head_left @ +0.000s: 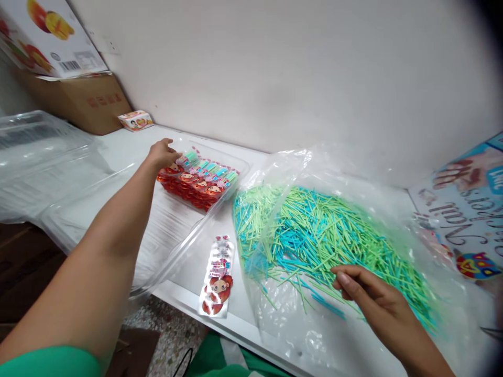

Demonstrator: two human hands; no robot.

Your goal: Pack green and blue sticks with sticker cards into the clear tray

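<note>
My left hand (162, 153) reaches to the far left end of a clear plastic tray (245, 167), its fingers apart beside the top packet there. Inside the tray lie stacked red character-printed packets (200, 183), with green and blue sticks showing at their upper ends. My right hand (369, 293) hovers at the near side of a heap of thin green and blue sticks (314, 225). Its fingers are curled, thumb close to the index finger; whether something small is between them I cannot make out. A silver printed packet (217, 283) lies flat between tray and heap.
A clear plastic bag (283, 314) lies around the stick heap. Large clear plastic containers (39, 157) stand at the left. A brown carton (90, 99), a fruit-printed box (58, 36) and a small box (135, 120) stand by the wall. A printed box (467, 204) is at the right.
</note>
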